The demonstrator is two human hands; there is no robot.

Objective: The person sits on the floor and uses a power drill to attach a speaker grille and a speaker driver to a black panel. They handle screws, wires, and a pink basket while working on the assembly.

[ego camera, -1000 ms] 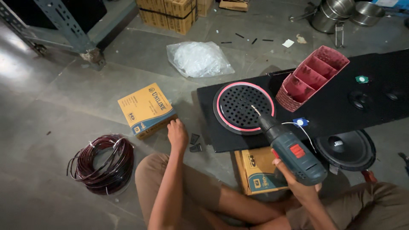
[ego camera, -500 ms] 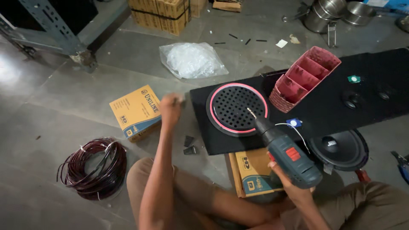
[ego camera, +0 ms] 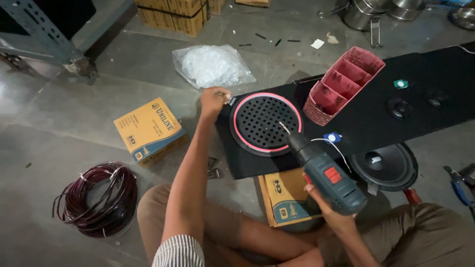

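Stretching across the floor, the black carpeted board (ego camera: 376,123) is the largest piece, its near end propped on a yellow-and-blue carton (ego camera: 284,200), with a loose speaker driver (ego camera: 388,168) lying just beside it. Set near the board's left end is the round black grille with its red ring (ego camera: 267,123), the piece being worked on. Next in size, the teal cordless drill (ego camera: 324,173) is wrapped in the right hand (ego camera: 329,210), fingers closed firmly around the grip, its bit (ego camera: 284,127) hovering over the grille's right side. The left hand (ego camera: 213,99) sits at the grille's upper-left edge, fingertips pinched together on something small; whether it is a screw I cannot tell. Doing this well probably means pressing the grille flat, seating the bit squarely and driving slowly, so the tip does not skate across the perforated face
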